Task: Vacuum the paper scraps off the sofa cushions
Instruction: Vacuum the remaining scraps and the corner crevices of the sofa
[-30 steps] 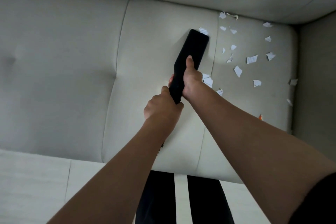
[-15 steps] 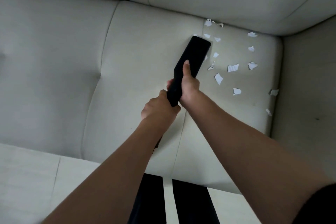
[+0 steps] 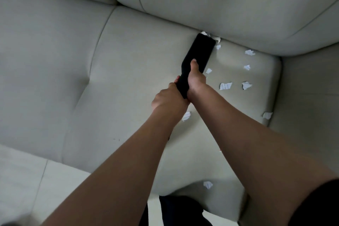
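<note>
Top-down view along two bare forearms to a pale sofa. Both hands grip a black vacuum point(image 3: 200, 51), which points away from the body. R hand point(image 3: 197, 80) is in front, fingers curled round the neck w/ the thumb lying along the top toward the wide head. L hand point(image 3: 167, 101) sits just behind it, wrapped round the rear of the handle and touching the R wrist. The flat head, beyond the R thumb, reaches the crease where the seat cushion point(image 3: 137, 60) meets the back cushion point(image 3: 220, 5); can't tell if it touches the fabric. White paper scraps point(image 3: 225, 85) lie mostly to the right of the hands. Two peek out at the head's far edge in the crease, one is just right of the head, and a small one is beside the R hand. Two bigger ones lie further right, approx level w/ the R wrist, and two more lie beyond those, nearer the back cushion. An edge scrap point(image 3: 267, 115) sits by the armrest point(image 3: 311, 97). A half-hidden scrap point(image 3: 186, 116) shows btwn the forearms just behind the L hand. A front scrap point(image 3: 207, 184) lies btwn the arms, near the seat's front edge. Pale floor point(image 3: 22, 180) is left of the L arm. Dark trousers point(image 3: 176, 211) show btwn the arms, and a dark sleeve point(image 3: 322, 205) is on the R arm.
</note>
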